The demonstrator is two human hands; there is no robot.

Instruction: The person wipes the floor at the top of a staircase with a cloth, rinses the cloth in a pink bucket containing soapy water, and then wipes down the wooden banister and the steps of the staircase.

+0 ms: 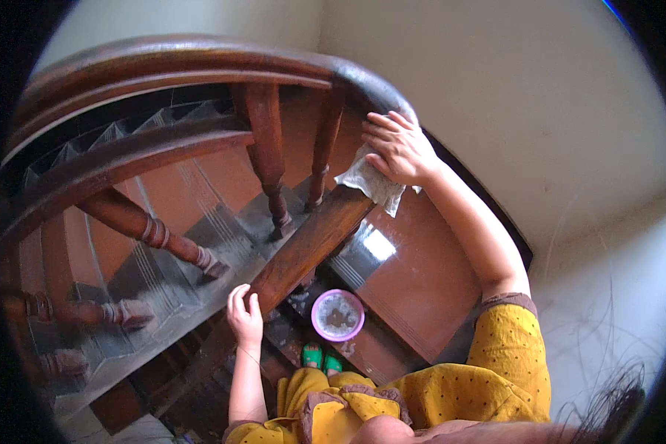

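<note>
My right hand (398,149) presses a pale grey cloth (378,180) onto the bend of a dark brown wooden handrail (322,227), its fingers spread over the cloth. Lower down, my left hand (245,315) rests against the near end of the visible straight rail, holding no cloth. Below the rail, on the stairs, stands a pink-rimmed bowl (338,315) of foamy, murky water, just beyond my green sandals (312,355).
Turned wooden balusters (269,161) stand left of the rail, over dusty steps (200,222) in reddish brown and grey. A glossy reddish tiled floor (422,283) lies at the right, beside a pale wall (533,111).
</note>
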